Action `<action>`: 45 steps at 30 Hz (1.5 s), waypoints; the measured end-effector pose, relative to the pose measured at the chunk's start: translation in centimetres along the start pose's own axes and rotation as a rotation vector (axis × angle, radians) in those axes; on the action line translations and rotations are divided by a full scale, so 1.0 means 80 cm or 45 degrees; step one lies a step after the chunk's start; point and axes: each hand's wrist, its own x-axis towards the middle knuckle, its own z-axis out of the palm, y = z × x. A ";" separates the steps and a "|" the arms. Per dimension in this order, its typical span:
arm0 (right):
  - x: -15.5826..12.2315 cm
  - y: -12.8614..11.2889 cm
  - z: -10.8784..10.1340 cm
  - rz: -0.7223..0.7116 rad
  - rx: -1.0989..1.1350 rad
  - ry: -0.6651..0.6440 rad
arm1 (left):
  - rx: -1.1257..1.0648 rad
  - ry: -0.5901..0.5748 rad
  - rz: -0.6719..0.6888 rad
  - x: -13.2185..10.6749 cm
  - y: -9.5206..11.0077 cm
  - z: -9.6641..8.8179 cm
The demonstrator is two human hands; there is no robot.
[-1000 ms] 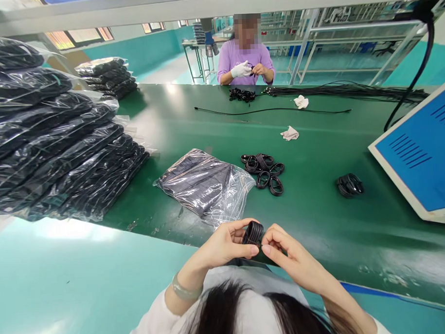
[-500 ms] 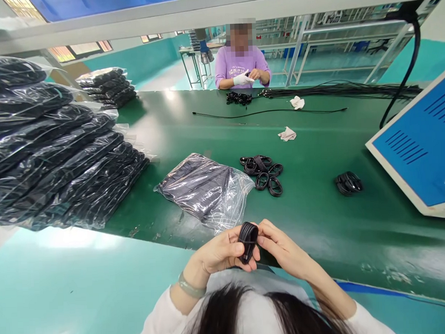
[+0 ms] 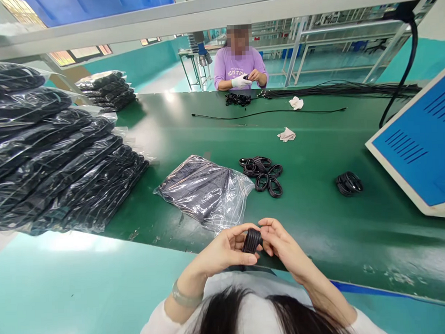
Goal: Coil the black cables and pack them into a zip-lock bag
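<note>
Clear bag (image 3: 238,191), landmark: lying flat on the green table (image 3: 309,149), enclosing black ribbed-looking lengths.
Coiled black cable (image 3: 252,241), one: being held on the near side of the bag, just right of its near corner.
Left hand (image 3: 229,249): gripping the coil between thumb and fingers, nearer than the bag; wearing a pale bracelet (image 3: 186,296) at the wrist.
Right hand (image 3: 281,240): bending fingers against the coil's right side, nearer than the bag and to its right; whether pinching or merely touching, cannot tell.
Cluster of coils (image 3: 259,163): lying just right of the bag.
Separate coil (image 3: 349,183): lying well right of the bag.
Blue-and-white case (image 3: 422,135): standing tilted in view, farthest right of the bag.
Tall stack of bagged cables (image 3: 61,158): rising left of the bag.
Smaller stack (image 3: 106,90): standing beyond the bag, to its left.
Single cable (image 3: 268,113): stretching nearly straight across the table beyond the bag.
Crumpled white papers (image 3: 287,134), two: lying beyond the bag, to its right.
Small dark heap (image 3: 237,99) and long cable bundle (image 3: 336,90): lying farther beyond the bag.
Co-worker in purple (image 3: 240,64): sitting opposite, beyond the bag, handling something small and dark, wearing one white glove (image 3: 239,81).
</note>
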 end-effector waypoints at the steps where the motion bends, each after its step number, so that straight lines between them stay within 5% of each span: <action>1: -0.001 0.001 0.001 -0.023 0.006 0.080 | 0.159 0.120 0.036 0.000 0.001 0.004; 5: -0.007 0.003 0.001 -0.212 -0.187 0.075 | 0.690 0.519 0.160 0.002 0.000 0.019; 9: -0.006 0.004 -0.003 -0.293 -0.375 0.067 | 0.952 0.626 0.239 0.007 -0.007 0.023; 16: -0.001 0.008 -0.019 -0.319 -0.648 0.165 | 1.115 0.596 0.322 0.020 -0.019 0.017; 24: 0.004 0.007 -0.054 -0.566 -1.134 0.051 | 1.275 0.338 0.389 0.039 -0.025 0.003; 30: 0.042 -0.034 -0.075 -0.631 -1.411 0.178 | 1.369 0.286 0.271 0.045 -0.022 0.004; 33: 0.092 -0.058 -0.074 -0.738 -1.578 0.381 | 1.272 0.276 0.282 0.041 -0.014 0.011; 37: 0.136 -0.066 -0.064 -0.833 -1.590 0.378 | 0.932 0.320 0.369 0.030 -0.001 0.015; 42: 0.078 -0.055 -0.048 -0.991 -1.515 0.273 | 0.236 0.412 0.204 0.023 0.010 0.000; 45: 0.022 -0.046 -0.035 -1.122 -1.429 0.177 | -0.153 0.158 0.133 0.023 0.016 -0.003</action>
